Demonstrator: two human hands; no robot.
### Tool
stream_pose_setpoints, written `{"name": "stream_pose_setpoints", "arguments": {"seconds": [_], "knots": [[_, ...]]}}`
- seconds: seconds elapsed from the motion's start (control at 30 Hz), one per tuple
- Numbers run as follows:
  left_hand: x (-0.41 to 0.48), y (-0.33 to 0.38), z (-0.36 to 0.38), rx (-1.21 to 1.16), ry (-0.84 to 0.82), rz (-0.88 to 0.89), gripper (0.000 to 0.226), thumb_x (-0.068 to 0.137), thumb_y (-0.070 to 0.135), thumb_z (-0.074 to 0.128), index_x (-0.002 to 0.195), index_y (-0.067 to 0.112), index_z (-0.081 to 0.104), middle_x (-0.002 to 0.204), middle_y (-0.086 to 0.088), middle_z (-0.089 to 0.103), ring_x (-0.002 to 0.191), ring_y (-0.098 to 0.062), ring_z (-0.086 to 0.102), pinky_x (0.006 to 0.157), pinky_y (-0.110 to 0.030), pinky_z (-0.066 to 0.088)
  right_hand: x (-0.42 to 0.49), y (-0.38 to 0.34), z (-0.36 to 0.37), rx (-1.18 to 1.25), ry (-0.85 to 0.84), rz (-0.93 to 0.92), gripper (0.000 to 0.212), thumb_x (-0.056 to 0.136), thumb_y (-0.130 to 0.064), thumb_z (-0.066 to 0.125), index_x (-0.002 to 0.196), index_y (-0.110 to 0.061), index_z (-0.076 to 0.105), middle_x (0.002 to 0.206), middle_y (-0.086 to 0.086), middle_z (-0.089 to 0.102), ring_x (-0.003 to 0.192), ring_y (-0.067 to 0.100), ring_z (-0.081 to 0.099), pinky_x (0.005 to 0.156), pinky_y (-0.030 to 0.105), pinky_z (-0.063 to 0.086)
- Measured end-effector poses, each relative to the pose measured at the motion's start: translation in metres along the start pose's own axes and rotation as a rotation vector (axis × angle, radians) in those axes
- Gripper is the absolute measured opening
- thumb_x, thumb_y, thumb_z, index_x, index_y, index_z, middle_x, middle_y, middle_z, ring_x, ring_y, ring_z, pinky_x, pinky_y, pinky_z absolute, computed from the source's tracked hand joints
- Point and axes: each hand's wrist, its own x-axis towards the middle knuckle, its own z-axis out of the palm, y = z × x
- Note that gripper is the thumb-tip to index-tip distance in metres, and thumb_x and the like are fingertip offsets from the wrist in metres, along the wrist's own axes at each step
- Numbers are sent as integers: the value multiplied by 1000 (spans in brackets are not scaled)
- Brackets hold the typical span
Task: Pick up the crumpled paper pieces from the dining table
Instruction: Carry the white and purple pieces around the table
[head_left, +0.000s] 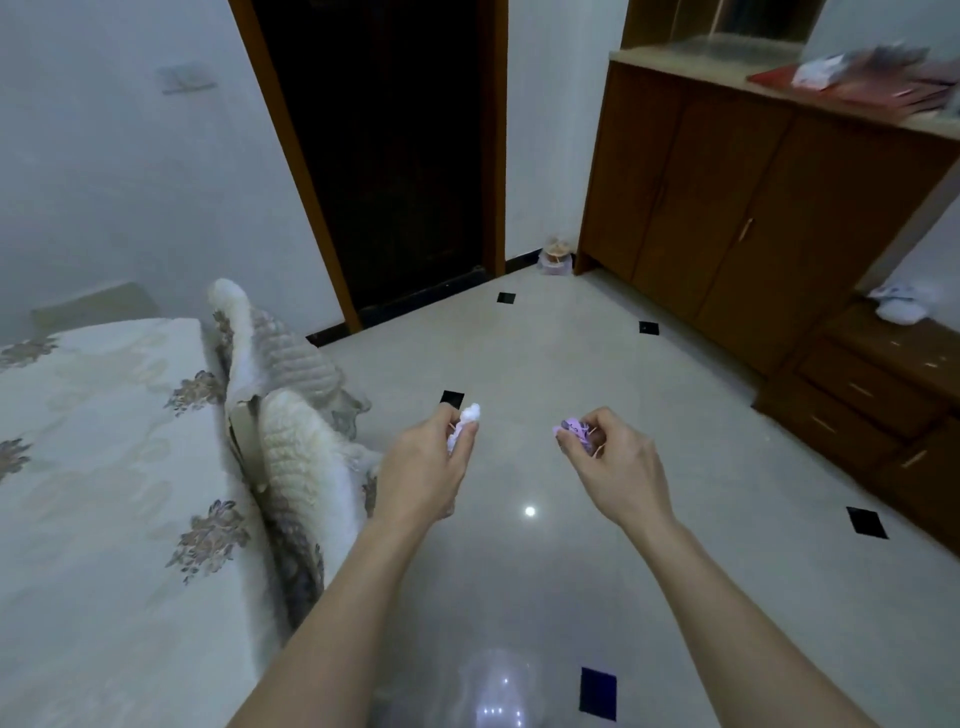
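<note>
My left hand (423, 467) is held out over the floor, closed around a crumpled white paper piece (464, 426) that pokes out above the fingers. Beside it, my right hand (613, 462) grips a crumpled purple paper piece (574, 431) between thumb and fingers. Both hands hover at about the same height in the middle of the view, roughly a hand's width apart. The dining table (104, 467), covered by a cream floral cloth, fills the left side; no paper shows on its visible part.
Chairs with quilted white covers (291, 415) stand against the table's right edge. A dark doorway (395, 156) lies ahead. Wooden cabinets (753, 218) and a low drawer unit (883, 405) line the right. A small bag (556, 257) sits by the far wall on the glossy tiled floor (545, 571).
</note>
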Motion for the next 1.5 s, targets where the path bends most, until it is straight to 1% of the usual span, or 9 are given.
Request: {"name": "stream_pose_setpoints", "arguments": {"seconds": [0.1,0.3,0.5,0.77,0.97,1.17,1.27,1.4,1.5], "knots": [[23,7,10,21,26,-24,36,99,57,39,78,28,45,65,4,58,62,-19,57,58,-38,48,33,8,-2,25,-27,-2,29,86,-52,63,80,-25,55,70,-9,61,72,15,60,62,32,47],[73,-1,21,84,71,-55,33,99,53,41,83,25,49,66,4,63,63,-20,59,61,-45,51,91,9,9,40,-89,-38,28,86,-52,62,81,-26,56,71,-10,61,74,15,60,65,35,51],[133,-11,34,93,100,-103,41,98,58,35,82,23,49,65,2,62,60,-17,57,59,-44,51,162,-3,38,63,-122,-72,31,86,-54,62,78,-26,54,70,-8,60,74,17,60,66,37,52],[262,-62,35,81,177,-172,41,99,56,38,80,22,51,60,2,56,56,-14,55,54,-38,44,299,-52,110,66,-200,-155,28,87,-52,63,80,-26,55,71,-8,60,72,14,60,64,35,51],[365,-104,26,92,205,-215,41,100,57,36,84,23,53,62,4,58,57,-12,56,55,-39,50,400,-97,162,39,-239,-207,28,88,-53,60,81,-26,54,71,-8,58,70,12,58,59,32,46],[439,-135,23,105,219,-221,40,99,56,37,87,22,55,63,4,60,58,-12,58,57,-40,51,465,-120,205,32,-284,-206,27,88,-53,60,81,-27,54,71,-9,58,70,12,57,57,29,44],[475,-155,22,123,229,-251,41,99,57,36,84,23,54,63,5,61,58,-11,57,57,-41,52,496,-137,231,15,-311,-242,28,89,-53,60,83,-26,54,71,-8,58,69,12,57,58,32,46],[525,-185,20,160,240,-296,37,99,57,36,88,26,53,68,5,64,61,-7,57,57,-35,51,543,-160,270,-10,-357,-301,27,91,-53,58,85,-27,54,71,-9,58,68,11,56,57,31,45],[566,-206,16,174,263,-335,39,98,57,35,88,25,55,68,5,63,61,-7,56,56,-31,48,585,-173,304,-5,-404,-334,27,91,-54,57,84,-29,53,70,-8,57,66,10,55,55,30,44]]}}
